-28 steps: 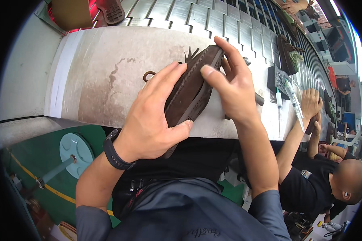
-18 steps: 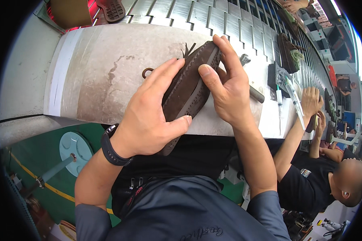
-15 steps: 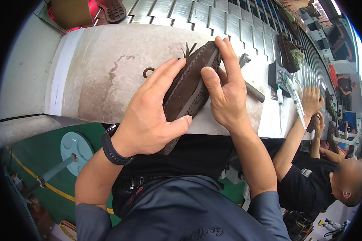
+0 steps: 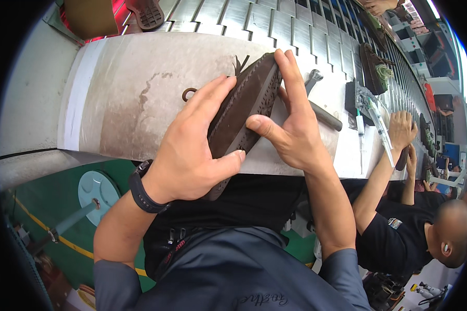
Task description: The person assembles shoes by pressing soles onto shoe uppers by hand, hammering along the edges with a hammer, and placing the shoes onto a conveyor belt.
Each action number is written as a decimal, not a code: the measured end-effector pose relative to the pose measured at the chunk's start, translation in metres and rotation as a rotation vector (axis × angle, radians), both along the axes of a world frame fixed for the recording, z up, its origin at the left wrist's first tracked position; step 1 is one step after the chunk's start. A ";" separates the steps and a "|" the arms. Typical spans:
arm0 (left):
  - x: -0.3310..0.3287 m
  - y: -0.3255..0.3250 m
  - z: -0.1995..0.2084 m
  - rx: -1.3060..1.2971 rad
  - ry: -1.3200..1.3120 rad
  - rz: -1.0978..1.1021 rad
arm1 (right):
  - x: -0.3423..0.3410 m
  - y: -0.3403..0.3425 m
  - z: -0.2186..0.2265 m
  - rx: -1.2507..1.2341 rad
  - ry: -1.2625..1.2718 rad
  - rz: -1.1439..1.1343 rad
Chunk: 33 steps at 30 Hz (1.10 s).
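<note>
A dark brown leather shoe (image 4: 237,122) is tilted on its side between my two hands, over the near edge of the workbench. Stitching runs along its upper and its sole edge. My left hand (image 4: 184,147) grips it, fingers over the far side and thumb along the near edge. At the upper end, the fingers of my right hand (image 4: 301,132) wrap round the tip while the thumb presses on the sole edge. Past the shoe, a tassel (image 4: 240,64) and a brown cord loop (image 4: 189,94) show on the bench. My left palm hides part of the shoe.
A hammer (image 4: 328,117) lies behind my right hand. Right of it are a black block (image 4: 354,98) and syringes (image 4: 381,124). A slatted metal conveyor (image 4: 275,23) runs along the far side, bearing a shoe sole (image 4: 146,13) and another shoe (image 4: 371,65). A co-worker (image 4: 399,233) sits at right.
My right thumb has slid left and down along the sole edge. The shoe has shifted slightly left with both hands still on it.
</note>
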State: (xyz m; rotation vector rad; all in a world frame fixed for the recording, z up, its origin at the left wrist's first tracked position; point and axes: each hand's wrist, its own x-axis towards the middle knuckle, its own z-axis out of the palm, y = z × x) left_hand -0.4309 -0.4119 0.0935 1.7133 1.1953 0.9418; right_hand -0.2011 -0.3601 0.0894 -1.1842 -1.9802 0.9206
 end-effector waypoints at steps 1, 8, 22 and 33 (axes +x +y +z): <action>0.000 0.000 -0.001 0.006 -0.002 -0.001 | 0.000 -0.002 0.002 0.018 -0.013 0.011; -0.002 0.000 -0.003 0.030 -0.009 -0.005 | 0.000 0.003 0.012 0.068 -0.123 0.010; -0.023 -0.060 -0.044 0.490 -0.095 0.470 | -0.036 0.060 0.033 0.147 -0.288 0.053; -0.039 0.078 -0.034 -0.115 -0.109 0.302 | -0.022 -0.034 0.048 -0.307 -0.385 0.188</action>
